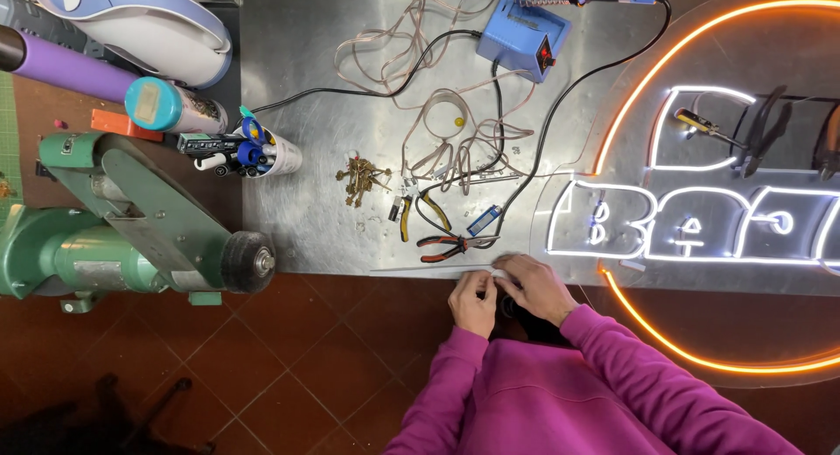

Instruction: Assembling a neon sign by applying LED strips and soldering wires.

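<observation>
While both hands meet at the near edge of the metal table (306, 236), the left hand (473, 303) and right hand (535, 286) pinch a thin pale strip (437, 268) between curled fingers. Just beyond them lie red-handled pliers (448, 246), with yellow-handled cutters (418, 212) and tangled wires (455, 149) farther up the table; a glowing neon sign (700, 219) sits right of the pliers.

Floor (289, 367) was dark red-brown square tile with dark grout, laid diagonal to the bench. Worktop (306, 140) was a scuffed bare metal sheet, dull reflections across it. A green cutting mat (7, 131) showed at the far left edge over a brown surface (61, 105). A green belt grinder (131, 227) overhung the floor on the left. Light was mixed: soft overhead, plus orange and white glow from the lit neon sign (700, 219) spilling onto metal and tiles at right.
</observation>
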